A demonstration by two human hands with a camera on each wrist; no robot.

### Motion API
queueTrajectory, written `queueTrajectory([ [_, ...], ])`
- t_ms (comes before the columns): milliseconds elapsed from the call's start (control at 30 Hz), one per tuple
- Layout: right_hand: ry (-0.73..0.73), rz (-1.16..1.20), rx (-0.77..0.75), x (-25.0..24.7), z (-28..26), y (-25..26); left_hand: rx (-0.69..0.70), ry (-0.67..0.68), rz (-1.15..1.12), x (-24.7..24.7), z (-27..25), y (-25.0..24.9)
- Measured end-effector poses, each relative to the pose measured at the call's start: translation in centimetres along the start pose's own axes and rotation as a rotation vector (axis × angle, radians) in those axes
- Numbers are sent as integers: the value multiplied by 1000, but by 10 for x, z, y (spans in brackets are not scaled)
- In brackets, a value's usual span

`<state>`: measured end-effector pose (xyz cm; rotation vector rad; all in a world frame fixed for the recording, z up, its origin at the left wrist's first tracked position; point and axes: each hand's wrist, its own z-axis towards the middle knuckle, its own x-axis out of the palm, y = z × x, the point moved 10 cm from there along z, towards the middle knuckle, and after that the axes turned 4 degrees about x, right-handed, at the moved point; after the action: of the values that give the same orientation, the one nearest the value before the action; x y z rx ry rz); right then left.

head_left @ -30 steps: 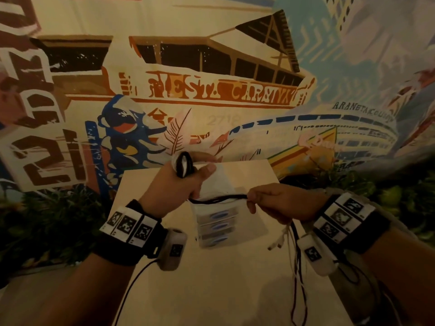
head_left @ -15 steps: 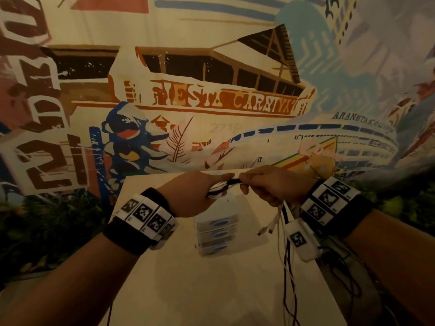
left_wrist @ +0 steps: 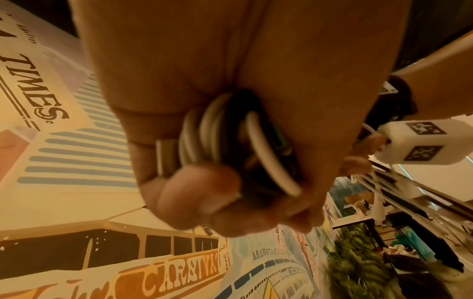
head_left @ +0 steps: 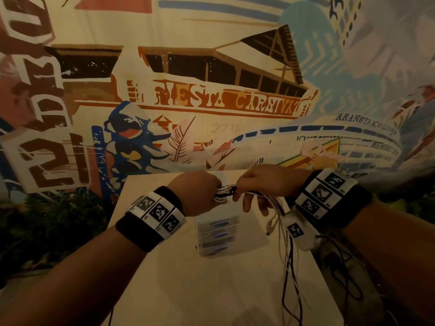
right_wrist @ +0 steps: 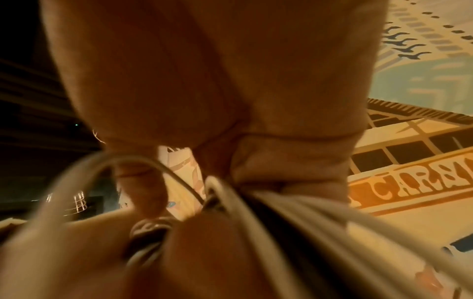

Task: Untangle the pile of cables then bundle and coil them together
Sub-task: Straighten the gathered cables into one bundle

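My left hand (head_left: 200, 192) grips a small coil of white and black cables (head_left: 224, 191) above the far end of the pale table (head_left: 188, 290). In the left wrist view the cable coil (left_wrist: 230, 141) sits in the curled fingers (left_wrist: 204, 194). My right hand (head_left: 263, 184) pinches the cable strands right beside the coil. The loose cable tails (head_left: 286, 255) hang from that hand toward the table's right edge, with a white plug (head_left: 269, 228) dangling. In the right wrist view, blurred white and dark cable strands (right_wrist: 268, 222) run out from under the fingers.
A stack of clear plastic boxes with blue labels (head_left: 217, 234) stands on the table under my hands. A painted mural wall (head_left: 211, 102) rises just behind the table. Dark green plants (head_left: 47, 227) flank the table. More thin black wires (head_left: 346, 274) trail below my right forearm.
My hands have come together and risen toward the table's far end. The stretch of black cable between them one second ago is now gone, taken onto the coil.
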<state>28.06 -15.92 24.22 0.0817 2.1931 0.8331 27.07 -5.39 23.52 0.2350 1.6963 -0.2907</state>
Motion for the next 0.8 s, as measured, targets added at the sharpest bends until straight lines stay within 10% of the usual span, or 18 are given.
queueTrajectory([
  [400,-71,-436,152,24,26,21,-4,49,113,0,0,-23],
  [800,-49,-494,114,18,24,25,-129,-244,140,-18,-15,-20],
])
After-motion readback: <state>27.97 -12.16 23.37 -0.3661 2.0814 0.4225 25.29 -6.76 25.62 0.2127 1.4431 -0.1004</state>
